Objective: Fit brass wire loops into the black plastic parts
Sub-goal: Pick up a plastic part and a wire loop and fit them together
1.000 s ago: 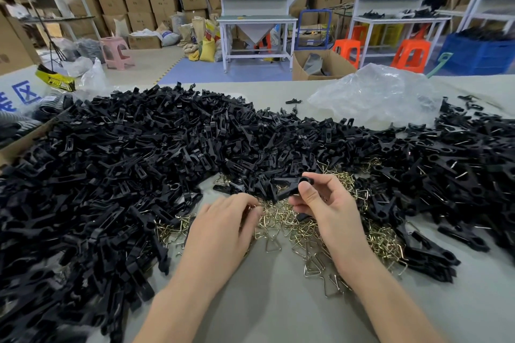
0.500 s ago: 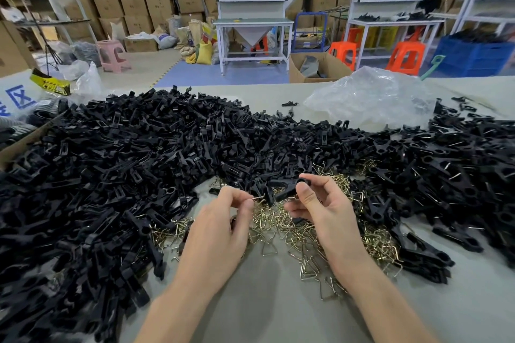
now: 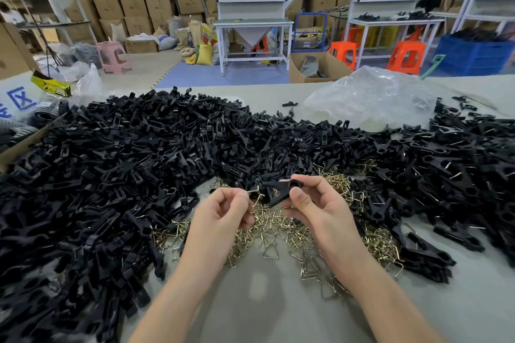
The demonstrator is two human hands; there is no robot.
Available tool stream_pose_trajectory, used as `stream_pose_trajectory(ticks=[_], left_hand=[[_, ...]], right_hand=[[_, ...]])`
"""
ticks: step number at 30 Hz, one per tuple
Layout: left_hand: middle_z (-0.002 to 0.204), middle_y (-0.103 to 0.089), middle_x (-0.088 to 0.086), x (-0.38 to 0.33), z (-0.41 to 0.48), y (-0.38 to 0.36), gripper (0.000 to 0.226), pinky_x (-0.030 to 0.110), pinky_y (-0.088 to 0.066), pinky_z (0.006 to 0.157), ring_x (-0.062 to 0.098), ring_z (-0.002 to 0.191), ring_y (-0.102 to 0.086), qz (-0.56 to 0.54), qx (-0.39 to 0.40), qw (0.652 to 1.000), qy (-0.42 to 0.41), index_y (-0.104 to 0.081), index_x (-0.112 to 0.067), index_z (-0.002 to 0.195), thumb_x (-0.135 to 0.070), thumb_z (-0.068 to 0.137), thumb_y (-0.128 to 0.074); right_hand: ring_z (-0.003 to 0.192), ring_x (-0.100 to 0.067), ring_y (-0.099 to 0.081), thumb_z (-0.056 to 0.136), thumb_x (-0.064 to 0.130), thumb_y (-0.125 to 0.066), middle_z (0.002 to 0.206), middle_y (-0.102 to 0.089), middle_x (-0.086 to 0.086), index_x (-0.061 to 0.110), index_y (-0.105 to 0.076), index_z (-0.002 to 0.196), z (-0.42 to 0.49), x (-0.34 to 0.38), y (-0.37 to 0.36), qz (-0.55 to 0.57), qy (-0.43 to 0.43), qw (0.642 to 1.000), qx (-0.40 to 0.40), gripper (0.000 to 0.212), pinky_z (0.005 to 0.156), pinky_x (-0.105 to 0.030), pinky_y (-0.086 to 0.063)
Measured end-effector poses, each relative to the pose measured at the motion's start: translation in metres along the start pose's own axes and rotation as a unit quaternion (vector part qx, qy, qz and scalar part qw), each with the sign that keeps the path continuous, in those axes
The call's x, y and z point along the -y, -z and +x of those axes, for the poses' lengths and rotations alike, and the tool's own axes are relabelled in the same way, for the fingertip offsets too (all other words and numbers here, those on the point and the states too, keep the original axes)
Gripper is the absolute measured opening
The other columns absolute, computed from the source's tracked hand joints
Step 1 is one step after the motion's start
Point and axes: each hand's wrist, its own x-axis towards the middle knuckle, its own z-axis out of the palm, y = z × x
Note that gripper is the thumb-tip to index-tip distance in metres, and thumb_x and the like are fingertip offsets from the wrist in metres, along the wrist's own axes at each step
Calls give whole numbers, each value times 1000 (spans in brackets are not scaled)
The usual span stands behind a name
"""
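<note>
Left hand [image 3: 223,216] pinched brass wire loop [image 3: 254,194]; right hand [image 3: 316,207] gripped black plastic part [image 3: 277,191], just beside loop's 3 o'clock.

Behind the crumpled clear plastic bag [image 3: 370,97] stand an open cardboard box [image 3: 333,71] and two orange stools [image 3: 407,56], a blue crate [image 3: 473,57] to its right, a pink stool [image 3: 113,57] far left.

- I see the left grip [image 3: 220,220] pinching a brass wire loop [image 3: 254,194] between thumb and forefinger, above the counter [image 3: 264,312].
- The right grip [image 3: 315,209] holds a black plastic part [image 3: 278,191], its end just beside the loop; I cannot tell whether they touch.
- Beneath both lies a heap of brass loops [image 3: 271,250], ringed by a wide pile of black parts [image 3: 125,164].
- A crumpled clear bag [image 3: 370,97] sits far right on the counter.
</note>
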Motion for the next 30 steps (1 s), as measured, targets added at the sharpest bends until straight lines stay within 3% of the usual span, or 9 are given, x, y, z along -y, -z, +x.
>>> stream_pose_trajectory(ticks=[4, 9, 14, 17, 21, 23, 26, 30], left_hand=[[67, -66, 0, 1, -1, -2, 17, 17, -51, 62, 11, 62, -61, -7, 36, 999, 27, -65, -9, 85, -18, 99, -59], [64, -67, 1, 0, -2, -3, 16, 17, -50, 61, 9, 60, -61, 11, 33, 999, 30, -67, -11, 84, -17, 98, -60], [63, -64, 2, -2, -2, -4, 20, 16, -48, 59, 9, 57, -58, -15, 45, 998, 28, -65, -10, 81, -18, 99, -59], [61, -63, 2, -2, -3, -5, 20, 13, -46, 56, 7, 55, -57, -17, 49, 998, 30, -66, -11, 82, -19, 99, -59], [69, -66, 5, -2, -2, -9, 17, 21, -50, 57, 13, 58, -58, -96, 56, 992, 52, -68, -13, 80, -16, 96, -62], [75, -70, 5, -4, -4, -13, 14, 24, -51, 55, 14, 58, -59, -168, 88, 978, 84, -67, -11, 83, -24, 88, -70], [71, -64, 3, -3, -8, -18, 29, 27, -53, 54, 15, 59, -61, -235, 170, 949, 122, -74, -12, 82, -40, 77, -81], [71, -58, -1, 0, -13, -17, 40, 29, -54, 56, 16, 68, -63, -233, 270, 928, 111, -74, -19, 90, -59, 81, -74]], right_hand=[[93, -20, -74, 83, 22, -70, 112, -75, -6, 23, -72, 104, -2, -1, -1, -2, 1, 999, 43, 20, 82, -26, -59], [95, -21, -74, 77, 40, -77, 113, -75, -3, 35, -73, 102, -3, 0, -3, -20, -3, 998, 67, 25, 86, -28, -58], [93, -23, -74, 73, 43, -80, 109, -76, -5, 33, -74, 101, -2, -2, -2, -17, -11, 997, 69, 30, 85, -28, -58], [92, -22, -75, 79, 34, -79, 109, -76, -5, 29, -73, 100, -3, -1, -2, -20, -6, 997, 76, 23, 82, -27, -58], [92, -23, -75, 80, 24, -74, 100, -77, -8, 18, -70, 105, -3, -1, 0, -44, -4, 997, 69, 26, 81, -26, -59], [91, -20, -74, 79, 25, -74, 98, -77, -8, 21, -73, 103, -4, -2, 0, -42, -7, 996, 77, 24, 82, -27, -59], [86, -21, -71, 83, 28, -76, 97, -76, -10, 23, -76, 101, -6, -3, -2, -42, -12, 992, 118, 19, 79, -29, -60], [60, -16, -60, 91, 28, -71, 77, -67, -10, 14, -71, 116, -10, 3, 0, -34, -54, 980, 190, 29, 56, -30, -56]])
